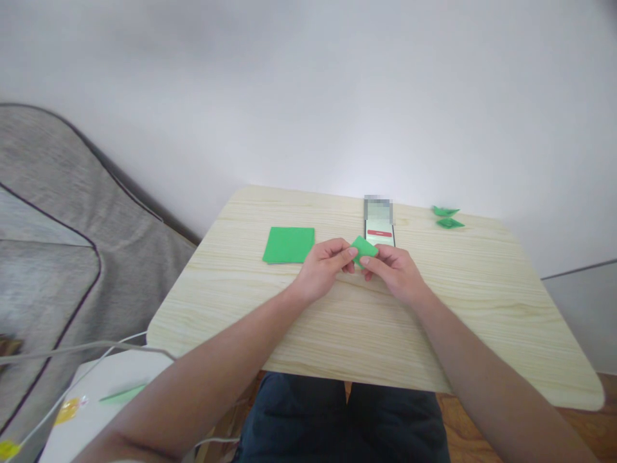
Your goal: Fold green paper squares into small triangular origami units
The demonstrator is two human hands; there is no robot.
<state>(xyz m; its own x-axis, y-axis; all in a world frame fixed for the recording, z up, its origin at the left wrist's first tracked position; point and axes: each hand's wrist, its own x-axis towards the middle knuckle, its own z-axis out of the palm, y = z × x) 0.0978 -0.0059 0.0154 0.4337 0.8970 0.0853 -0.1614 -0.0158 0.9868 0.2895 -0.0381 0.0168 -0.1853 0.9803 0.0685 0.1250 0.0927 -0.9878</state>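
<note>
A small folded piece of green paper (365,248) is held up over the table between my two hands. My left hand (329,262) pinches its left edge, thumb on top. On the right side, my right hand (393,269) grips the lower right edge between thumb and fingers. Just left of my left hand lies a stack of green paper sheets (289,245). A phone (379,226) with a lit screen lies behind the folded paper, its lower end partly hidden by my right hand. Two folded green paper boats (450,223) sit at the back right.
The light wood table (231,270) has its back edge along a white wall (308,96). A grey sofa (43,167) stands at the left. White cables (91,347) cross a white surface (77,424) at the lower left, where another green paper piece (122,394) lies.
</note>
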